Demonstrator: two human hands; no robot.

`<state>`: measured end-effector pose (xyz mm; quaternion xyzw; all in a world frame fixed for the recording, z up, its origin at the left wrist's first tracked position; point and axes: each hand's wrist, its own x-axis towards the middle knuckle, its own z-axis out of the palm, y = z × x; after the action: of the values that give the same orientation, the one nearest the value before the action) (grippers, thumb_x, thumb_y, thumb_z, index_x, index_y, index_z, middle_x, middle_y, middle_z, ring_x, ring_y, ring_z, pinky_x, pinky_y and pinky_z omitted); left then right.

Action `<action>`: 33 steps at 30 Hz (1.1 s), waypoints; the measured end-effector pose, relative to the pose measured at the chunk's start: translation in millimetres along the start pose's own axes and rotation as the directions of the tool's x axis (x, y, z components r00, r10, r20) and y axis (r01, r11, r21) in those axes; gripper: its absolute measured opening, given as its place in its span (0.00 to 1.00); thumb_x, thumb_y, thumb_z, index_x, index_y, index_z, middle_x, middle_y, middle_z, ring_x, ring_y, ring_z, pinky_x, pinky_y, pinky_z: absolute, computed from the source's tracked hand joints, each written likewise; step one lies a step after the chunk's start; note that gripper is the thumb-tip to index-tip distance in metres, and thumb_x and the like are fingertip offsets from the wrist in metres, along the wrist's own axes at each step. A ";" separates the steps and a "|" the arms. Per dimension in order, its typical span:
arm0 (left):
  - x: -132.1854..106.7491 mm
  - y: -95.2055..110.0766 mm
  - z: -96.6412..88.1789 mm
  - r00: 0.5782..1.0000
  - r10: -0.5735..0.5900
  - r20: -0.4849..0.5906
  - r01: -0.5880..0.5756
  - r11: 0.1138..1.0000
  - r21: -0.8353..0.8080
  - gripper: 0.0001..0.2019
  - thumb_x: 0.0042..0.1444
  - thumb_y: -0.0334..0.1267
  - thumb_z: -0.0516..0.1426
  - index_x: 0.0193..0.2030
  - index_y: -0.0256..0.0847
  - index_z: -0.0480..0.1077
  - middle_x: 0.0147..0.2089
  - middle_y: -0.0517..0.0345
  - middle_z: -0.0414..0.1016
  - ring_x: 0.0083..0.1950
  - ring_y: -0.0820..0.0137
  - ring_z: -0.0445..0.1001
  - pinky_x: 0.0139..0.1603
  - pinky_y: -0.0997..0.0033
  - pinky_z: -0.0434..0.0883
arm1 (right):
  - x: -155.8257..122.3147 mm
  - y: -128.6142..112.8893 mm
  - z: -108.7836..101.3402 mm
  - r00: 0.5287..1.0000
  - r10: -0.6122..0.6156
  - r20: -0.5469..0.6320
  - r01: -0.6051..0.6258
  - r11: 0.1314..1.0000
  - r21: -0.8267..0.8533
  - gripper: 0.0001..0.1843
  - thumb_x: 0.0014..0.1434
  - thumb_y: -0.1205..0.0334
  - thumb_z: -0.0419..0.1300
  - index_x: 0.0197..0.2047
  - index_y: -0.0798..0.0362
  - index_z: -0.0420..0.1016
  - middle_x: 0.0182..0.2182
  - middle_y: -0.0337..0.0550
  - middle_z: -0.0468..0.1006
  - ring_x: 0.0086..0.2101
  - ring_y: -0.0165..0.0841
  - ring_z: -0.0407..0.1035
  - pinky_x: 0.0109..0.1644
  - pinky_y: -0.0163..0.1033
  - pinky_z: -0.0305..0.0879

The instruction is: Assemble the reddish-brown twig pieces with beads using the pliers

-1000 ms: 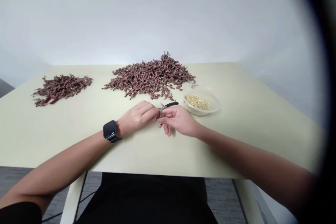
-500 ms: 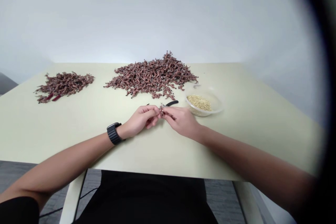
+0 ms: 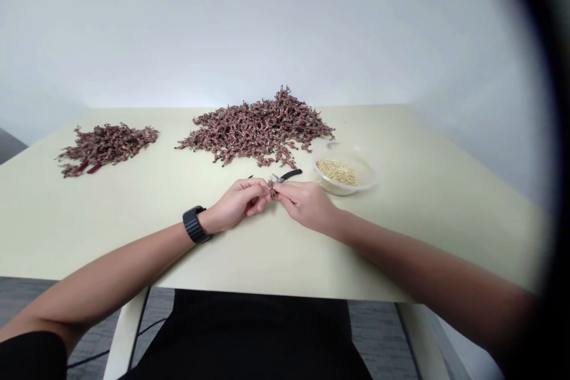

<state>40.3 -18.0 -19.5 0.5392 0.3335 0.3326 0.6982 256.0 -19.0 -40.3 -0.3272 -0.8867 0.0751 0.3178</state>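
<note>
My left hand (image 3: 236,205) and my right hand (image 3: 303,203) meet over the table's middle. Both pinch one small reddish-brown piece (image 3: 271,188) between their fingertips. A black watch (image 3: 196,224) is on my left wrist. Black-handled pliers (image 3: 287,176) lie on the table just beyond my fingers. A large heap of the same reddish-brown pieces (image 3: 258,127) spreads behind the pliers. A clear bowl (image 3: 366,172) of small golden bits stands to the right of my right hand.
A smaller heap of reddish-brown pieces (image 3: 104,143) lies at the far left of the pale table (image 3: 133,214). A plain white wall rises behind the table. My dark-clothed lap shows below the near edge.
My right hand has turned palm down and my left has shifted slightly right. The pinch on the small piece has moved a little away from me.
</note>
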 end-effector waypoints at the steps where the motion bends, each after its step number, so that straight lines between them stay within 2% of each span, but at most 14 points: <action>1: 0.1 0.0 0.1 1.000 0.000 0.003 0.000 1.000 -0.014 0.10 0.63 0.41 0.58 0.34 0.37 0.73 0.22 0.61 0.67 0.20 0.78 0.55 0.21 0.74 0.46 | 0.0 0.1 0.0 1.000 -0.008 0.001 0.008 1.000 -0.006 0.13 0.71 0.67 0.50 0.44 0.52 0.76 0.34 0.45 0.80 0.33 0.35 0.72 0.40 0.39 0.66; 11: -1.0 1.7 2.0 0.999 -0.036 -0.008 0.036 0.999 -0.030 0.11 0.62 0.41 0.58 0.32 0.37 0.71 0.20 0.65 0.60 0.20 0.79 0.49 0.24 0.73 0.45 | -0.2 -1.1 1.9 0.999 -0.041 0.026 0.041 0.999 -0.022 0.14 0.70 0.69 0.49 0.46 0.53 0.76 0.35 0.47 0.80 0.34 0.36 0.72 0.41 0.41 0.69; 15: -0.4 1.3 -0.4 0.999 -0.033 -0.009 0.033 0.998 0.044 0.11 0.62 0.42 0.59 0.33 0.37 0.71 0.21 0.65 0.61 0.21 0.79 0.50 0.25 0.73 0.45 | 0.0 -3.8 3.1 0.999 -0.045 0.002 0.045 0.999 0.006 0.15 0.69 0.70 0.49 0.43 0.53 0.77 0.35 0.48 0.81 0.34 0.36 0.73 0.41 0.41 0.70; 18: -0.4 1.5 -1.7 0.999 0.037 -0.019 -0.033 0.984 0.174 0.12 0.63 0.42 0.59 0.32 0.37 0.71 0.22 0.64 0.62 0.23 0.78 0.53 0.26 0.73 0.49 | 0.7 -6.8 2.9 1.000 -0.024 -0.011 0.025 0.999 0.045 0.15 0.69 0.71 0.49 0.42 0.53 0.77 0.35 0.47 0.81 0.34 0.36 0.73 0.40 0.41 0.69; 23: -1.2 3.1 -1.1 0.979 0.203 -0.002 -0.185 0.897 0.402 0.13 0.63 0.39 0.57 0.28 0.37 0.69 0.25 0.62 0.65 0.28 0.75 0.60 0.33 0.74 0.57 | 1.8 -11.8 1.6 0.999 0.043 -0.019 -0.040 0.992 0.120 0.14 0.68 0.71 0.51 0.35 0.53 0.75 0.30 0.43 0.79 0.30 0.34 0.69 0.38 0.39 0.65; 29: -2.2 3.6 -0.7 0.957 0.290 0.020 -0.260 0.822 0.507 0.10 0.63 0.34 0.55 0.30 0.37 0.71 0.29 0.60 0.70 0.33 0.73 0.65 0.37 0.74 0.62 | 3.0 -14.6 -0.1 0.997 0.074 -0.012 -0.072 0.987 0.142 0.13 0.68 0.69 0.52 0.33 0.52 0.75 0.28 0.41 0.77 0.28 0.32 0.67 0.36 0.38 0.61; 33: -3.3 6.6 -1.1 0.955 0.296 0.033 -0.266 0.800 0.537 0.12 0.66 0.38 0.55 0.30 0.37 0.70 0.30 0.60 0.70 0.33 0.73 0.65 0.36 0.74 0.62 | 2.6 -13.8 -0.6 0.996 0.091 0.000 -0.090 0.987 0.132 0.12 0.70 0.67 0.54 0.34 0.52 0.75 0.28 0.41 0.77 0.29 0.32 0.68 0.36 0.38 0.62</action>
<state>36.8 -18.9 -12.9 0.7469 0.3476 0.3400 0.4536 247.6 -28.1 -33.8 -0.3457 -0.8631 0.1467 0.3377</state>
